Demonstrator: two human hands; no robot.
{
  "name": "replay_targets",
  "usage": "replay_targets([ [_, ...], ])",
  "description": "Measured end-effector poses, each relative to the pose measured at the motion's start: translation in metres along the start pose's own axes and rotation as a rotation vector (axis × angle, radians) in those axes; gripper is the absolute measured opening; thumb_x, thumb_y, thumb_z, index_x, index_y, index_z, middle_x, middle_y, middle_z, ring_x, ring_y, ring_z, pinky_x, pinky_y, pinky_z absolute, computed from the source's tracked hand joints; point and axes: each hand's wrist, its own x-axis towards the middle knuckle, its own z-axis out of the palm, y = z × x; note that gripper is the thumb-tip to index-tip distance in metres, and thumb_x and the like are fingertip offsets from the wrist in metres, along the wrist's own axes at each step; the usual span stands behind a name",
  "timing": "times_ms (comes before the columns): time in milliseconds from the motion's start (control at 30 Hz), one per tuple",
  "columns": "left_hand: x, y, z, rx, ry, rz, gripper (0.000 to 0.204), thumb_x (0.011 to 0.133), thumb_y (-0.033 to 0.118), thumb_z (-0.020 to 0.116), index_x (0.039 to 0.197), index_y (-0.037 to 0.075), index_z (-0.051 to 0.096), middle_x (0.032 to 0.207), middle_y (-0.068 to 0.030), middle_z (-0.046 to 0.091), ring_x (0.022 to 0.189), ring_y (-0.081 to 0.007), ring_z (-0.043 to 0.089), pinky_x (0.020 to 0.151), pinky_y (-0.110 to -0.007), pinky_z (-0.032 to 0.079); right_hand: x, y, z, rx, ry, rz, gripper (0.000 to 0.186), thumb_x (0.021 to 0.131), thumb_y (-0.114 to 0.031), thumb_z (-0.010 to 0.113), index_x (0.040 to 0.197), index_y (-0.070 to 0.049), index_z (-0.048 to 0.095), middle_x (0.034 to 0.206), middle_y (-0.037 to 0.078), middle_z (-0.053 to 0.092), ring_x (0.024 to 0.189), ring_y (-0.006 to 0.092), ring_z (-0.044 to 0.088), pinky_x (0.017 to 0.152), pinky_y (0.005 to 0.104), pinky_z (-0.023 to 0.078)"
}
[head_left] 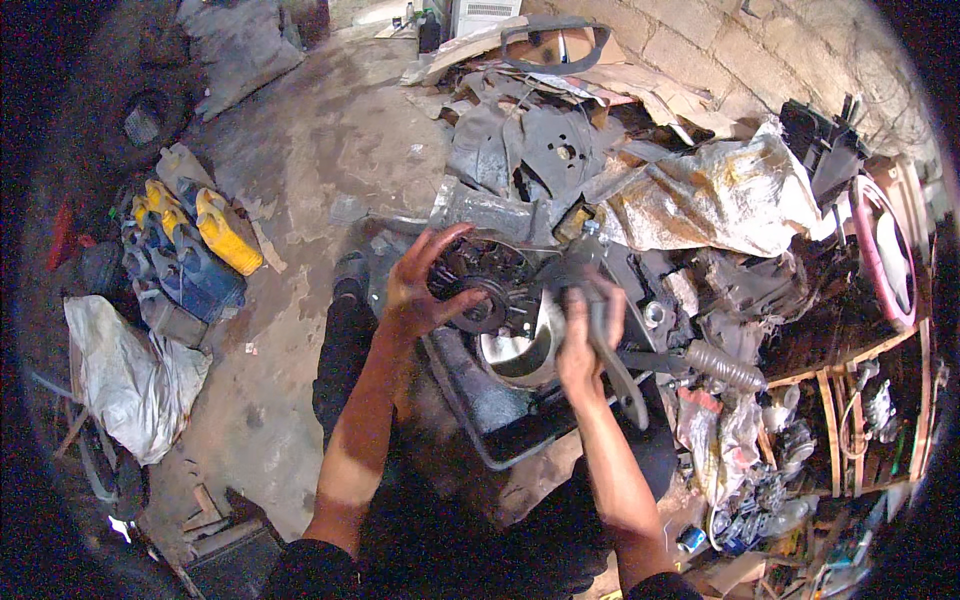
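Observation:
My left hand (422, 285) is curled around the near-left side of a dark, round, finned metal part (480, 275), thumb across its hub. Beside it, my right hand (590, 335) is closed on a dark tool (624, 385) with a long curved handle; motion blurs its upper end, so its exact kind is unclear. Between the hands is a curved, shiny metal shell (520, 365), open at the top. These parts sit over a black rectangular tray (470, 415) in front of me. My right fingers partly hide the tool.
A ribbed cylindrical part on a rod (725, 367) lies right of the tray. Beyond are dark sheet pieces (560, 150), a dirty silvery sheet (710, 195) and a pink-rimmed oval (885, 255). Yellow and blue containers (190, 240) and a white sack (135, 375) lie left.

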Motion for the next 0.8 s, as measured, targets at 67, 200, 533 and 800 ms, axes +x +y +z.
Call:
replay_targets([
  [67, 0.000, 0.001, 0.000, -0.042, -0.009, -0.034, 0.080, 0.059, 0.035, 0.087, 0.129, 0.013, 0.055, 0.119, -0.0128, 0.063, 0.106, -0.0306, 0.063, 0.093, -0.040, 0.050, -0.006, 0.007, -0.001, -0.079, -0.181, 0.082, 0.026, 0.090, -0.017, 0.058, 0.109, 0.001, 0.055, 0.098, 0.013, 0.064, 0.092, 0.0217, 0.059, 0.086, 0.0365, 0.045],
  [200, 0.003, -0.003, -0.002, -0.024, -0.030, -0.008, 0.079, 0.059, 0.034, 0.087, 0.128, 0.014, 0.055, 0.116, -0.0124, 0.064, 0.104, -0.0315, 0.063, 0.092, -0.040, 0.050, -0.004, 0.004, -0.011, -0.145, -0.326, 0.208, 0.024, 0.090, -0.015, 0.058, 0.108, 0.002, 0.056, 0.100, 0.013, 0.064, 0.093, 0.0218, 0.059, 0.086, 0.0349, 0.046],
  [533, 0.002, -0.002, -0.004, -0.057, -0.075, -0.081, 0.080, 0.058, 0.032, 0.088, 0.129, 0.015, 0.055, 0.115, -0.0117, 0.063, 0.104, -0.0323, 0.063, 0.091, -0.039, 0.050, -0.009, 0.016, -0.001, -0.146, -0.217, 0.055, 0.028, 0.088, -0.009, 0.060, 0.115, -0.002, 0.056, 0.087, 0.011, 0.066, 0.078, 0.0148, 0.060, 0.071, 0.0297, 0.048],
  [800, 0.001, 0.005, -0.002, -0.077, -0.070, -0.130, 0.083, 0.055, 0.028, 0.090, 0.129, 0.015, 0.054, 0.121, -0.0102, 0.062, 0.108, -0.0318, 0.062, 0.094, -0.039, 0.049, 0.019, 0.009, -0.012, 0.082, 0.174, -0.082, 0.028, 0.088, -0.011, 0.062, 0.114, -0.004, 0.057, 0.099, 0.017, 0.067, 0.090, 0.0216, 0.065, 0.081, 0.0348, 0.051],
])
